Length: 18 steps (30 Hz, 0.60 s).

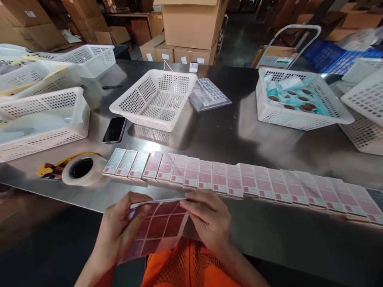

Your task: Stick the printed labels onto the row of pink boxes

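A sheet of dark red stickers (158,227) hangs at the near edge of the steel table (227,135). My left hand (119,229) grips its left side with the thumb on top. My right hand (206,221) pinches its upper right corner. Just beyond my hands, a long row of several small pink and white boxes (239,181) lies side by side across the table. A tape dispenser with a clear roll (79,169) rests to the left of that row.
An empty white perforated basket (155,97) stands mid-table, a black phone (114,129) beside it and a bagged label sheet (209,93) behind. More white baskets stand at left (42,119) and right (299,99), the right one holding teal packs. Cardboard boxes (191,28) are stacked behind.
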### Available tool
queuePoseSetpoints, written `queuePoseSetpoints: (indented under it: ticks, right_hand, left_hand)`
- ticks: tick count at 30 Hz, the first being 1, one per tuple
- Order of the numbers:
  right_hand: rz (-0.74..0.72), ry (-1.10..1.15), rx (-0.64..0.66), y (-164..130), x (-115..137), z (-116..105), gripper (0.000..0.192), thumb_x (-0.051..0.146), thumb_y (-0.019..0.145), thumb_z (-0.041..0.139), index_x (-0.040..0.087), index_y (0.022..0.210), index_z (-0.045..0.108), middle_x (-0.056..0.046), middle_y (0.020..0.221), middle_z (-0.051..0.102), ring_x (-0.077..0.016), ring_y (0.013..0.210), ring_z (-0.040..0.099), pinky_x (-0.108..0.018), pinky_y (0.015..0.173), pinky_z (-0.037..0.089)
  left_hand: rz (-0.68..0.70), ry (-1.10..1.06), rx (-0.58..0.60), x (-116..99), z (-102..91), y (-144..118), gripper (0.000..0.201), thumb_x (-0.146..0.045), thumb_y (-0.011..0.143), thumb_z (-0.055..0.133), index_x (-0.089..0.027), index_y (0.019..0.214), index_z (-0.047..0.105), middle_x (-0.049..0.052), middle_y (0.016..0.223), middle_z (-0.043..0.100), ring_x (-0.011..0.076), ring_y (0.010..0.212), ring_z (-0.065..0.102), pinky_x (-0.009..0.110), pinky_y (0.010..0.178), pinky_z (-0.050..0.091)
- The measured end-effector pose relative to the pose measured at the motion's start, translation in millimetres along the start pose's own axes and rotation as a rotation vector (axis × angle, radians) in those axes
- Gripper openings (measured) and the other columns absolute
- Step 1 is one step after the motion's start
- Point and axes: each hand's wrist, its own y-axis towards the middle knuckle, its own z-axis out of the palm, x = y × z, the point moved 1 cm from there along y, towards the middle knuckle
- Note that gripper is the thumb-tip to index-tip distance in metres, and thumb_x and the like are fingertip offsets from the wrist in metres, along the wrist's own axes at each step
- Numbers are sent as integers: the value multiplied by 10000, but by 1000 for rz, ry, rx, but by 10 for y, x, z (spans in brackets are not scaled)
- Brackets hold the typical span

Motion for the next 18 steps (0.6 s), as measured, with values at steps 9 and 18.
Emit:
queuePoseSetpoints:
  ticks: [9, 18]
  right_hand:
    - [235, -9, 154, 35, -3, -37, 128, 124, 855, 694, 249, 829, 700, 25, 756, 731, -153, 721, 686, -283, 662, 533]
    - [-53, -212, -50, -14, 66, -17, 183, 79, 838, 712, 233, 936, 709, 12, 857, 784, -147, 757, 744, -316, 844, 560]
  left_hand:
    - [181, 57, 93, -67, 17, -9, 132, -151, 898, 560, -249, 959, 623, -51, 855, 745, 92, 735, 717, 125, 647, 516]
    - [139, 87, 64, -58, 10, 0, 80, -198, 915, 573, -257, 953, 611, -64, 830, 735, 90, 716, 712, 131, 644, 514]
